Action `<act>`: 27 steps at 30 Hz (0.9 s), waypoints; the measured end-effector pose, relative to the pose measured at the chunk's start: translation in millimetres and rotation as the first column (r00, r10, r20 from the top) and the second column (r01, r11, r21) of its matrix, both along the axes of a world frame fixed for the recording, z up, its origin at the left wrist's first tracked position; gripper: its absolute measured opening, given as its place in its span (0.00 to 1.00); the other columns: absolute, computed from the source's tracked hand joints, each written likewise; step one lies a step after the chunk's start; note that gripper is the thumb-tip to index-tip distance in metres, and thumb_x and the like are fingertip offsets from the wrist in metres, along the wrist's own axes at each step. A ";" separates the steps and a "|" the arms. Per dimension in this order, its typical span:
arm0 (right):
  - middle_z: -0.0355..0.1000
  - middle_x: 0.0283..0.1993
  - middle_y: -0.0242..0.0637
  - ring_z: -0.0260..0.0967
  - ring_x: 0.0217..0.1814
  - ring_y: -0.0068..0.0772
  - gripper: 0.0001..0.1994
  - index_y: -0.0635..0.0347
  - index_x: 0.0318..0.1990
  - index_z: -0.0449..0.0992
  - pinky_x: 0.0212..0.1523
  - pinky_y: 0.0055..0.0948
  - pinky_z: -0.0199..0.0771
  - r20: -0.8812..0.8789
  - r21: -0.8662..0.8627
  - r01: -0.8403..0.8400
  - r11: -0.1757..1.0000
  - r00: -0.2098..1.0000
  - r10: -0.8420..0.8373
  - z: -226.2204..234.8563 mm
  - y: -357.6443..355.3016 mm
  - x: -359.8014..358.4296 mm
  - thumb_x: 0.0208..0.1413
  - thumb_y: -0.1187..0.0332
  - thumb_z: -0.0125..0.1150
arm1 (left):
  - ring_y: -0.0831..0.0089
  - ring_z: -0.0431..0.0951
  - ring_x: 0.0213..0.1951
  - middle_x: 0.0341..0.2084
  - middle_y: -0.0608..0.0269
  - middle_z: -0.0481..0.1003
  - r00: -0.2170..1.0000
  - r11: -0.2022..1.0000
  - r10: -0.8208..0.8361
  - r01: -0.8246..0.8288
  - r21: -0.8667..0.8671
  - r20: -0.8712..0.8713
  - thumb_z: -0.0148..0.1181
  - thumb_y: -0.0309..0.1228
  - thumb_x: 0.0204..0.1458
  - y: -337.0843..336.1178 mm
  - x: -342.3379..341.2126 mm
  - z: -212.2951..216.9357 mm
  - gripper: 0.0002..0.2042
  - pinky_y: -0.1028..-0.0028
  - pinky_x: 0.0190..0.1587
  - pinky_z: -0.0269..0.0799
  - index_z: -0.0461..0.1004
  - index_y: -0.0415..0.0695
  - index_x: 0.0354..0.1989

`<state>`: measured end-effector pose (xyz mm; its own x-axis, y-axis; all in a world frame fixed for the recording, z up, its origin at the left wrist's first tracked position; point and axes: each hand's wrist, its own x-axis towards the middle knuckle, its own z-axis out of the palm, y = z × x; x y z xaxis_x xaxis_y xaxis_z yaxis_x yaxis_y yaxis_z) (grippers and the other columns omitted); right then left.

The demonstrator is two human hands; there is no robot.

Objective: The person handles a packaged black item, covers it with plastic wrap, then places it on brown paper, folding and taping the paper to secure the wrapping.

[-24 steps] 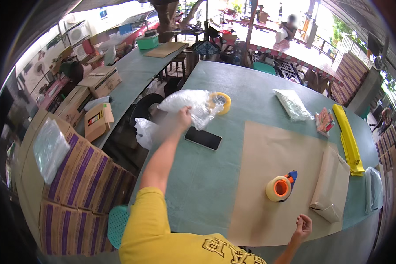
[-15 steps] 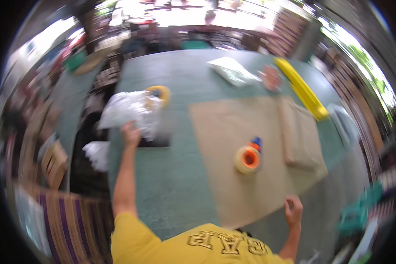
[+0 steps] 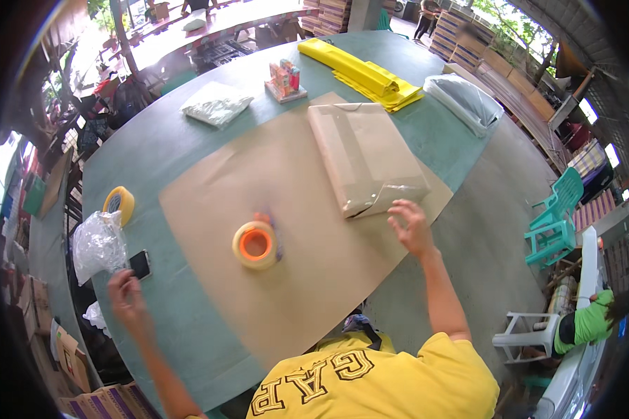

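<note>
My right hand (image 3: pixel 412 229) hovers by the near end of a parcel wrapped in brown paper (image 3: pixel 374 150), thumb and fingers apart, with nothing seen in it. Clear tape shines along that end of the parcel. My left hand (image 3: pixel 127 299), a little blurred, hangs over the table's left side with loosely bent fingers and nothing visible in it. Nearest to it are a crumpled clear plastic bag (image 3: pixel 99 244) and a dark phone (image 3: pixel 140 265). On a large sheet of brown paper (image 3: pixel 307 293) rests a tape roll with an orange core (image 3: pixel 256 245), its blue dispenser part blurred behind.
A yellow tape roll (image 3: pixel 119 204) stands beside the plastic bag. Toward the far side lie a white plastic packet (image 3: pixel 217 105), a small stand of pink items (image 3: pixel 284 82), folded yellow sheeting (image 3: pixel 360 72) and clear plastic (image 3: pixel 465 103). Right, past the green table (image 3: pixel 189 335), are chairs and a person in green (image 3: pixel 587 325).
My view has swung to the right. My left hand has come off the plastic bag. My right hand has gone from the table's near edge to the parcel's near end.
</note>
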<state>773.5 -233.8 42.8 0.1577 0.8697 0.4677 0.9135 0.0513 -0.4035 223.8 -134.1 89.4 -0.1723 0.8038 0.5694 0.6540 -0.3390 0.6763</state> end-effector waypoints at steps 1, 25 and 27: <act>0.71 0.45 0.42 0.67 0.50 0.44 0.08 0.60 0.37 0.74 0.51 0.36 0.65 -0.045 0.026 0.080 0.996 0.996 -0.079 -2.9 8.4 32.2 0.49 0.70 0.59 | 0.70 0.71 0.38 0.36 0.60 0.73 0.989 0.996 -0.094 0.094 -0.004 -0.111 0.52 0.24 0.52 -10.7 52.1 9.7 0.06 0.74 0.44 0.66 0.72 0.41 0.38; 0.45 0.66 0.59 0.39 0.71 0.46 0.38 0.76 0.63 0.43 0.67 0.32 0.40 -0.869 -0.239 -0.178 0.955 0.478 -0.129 -99.2 94.7 193.3 0.58 0.53 0.50 | 0.70 0.74 0.38 0.39 0.57 0.74 0.565 0.638 0.120 0.587 -0.499 0.817 0.47 0.43 0.58 82.7 458.4 -117.7 0.22 0.73 0.44 0.71 0.71 0.31 0.44; 0.45 0.66 0.59 0.39 0.71 0.46 0.38 0.76 0.63 0.43 0.67 0.32 0.41 -0.865 -0.251 -0.192 0.949 0.484 -0.131 -80.0 96.3 189.3 0.58 0.54 0.50 | 0.69 0.75 0.39 0.39 0.56 0.74 0.552 0.567 0.186 0.615 -0.547 0.813 0.45 0.44 0.59 90.1 452.2 -110.6 0.23 0.72 0.43 0.71 0.71 0.31 0.45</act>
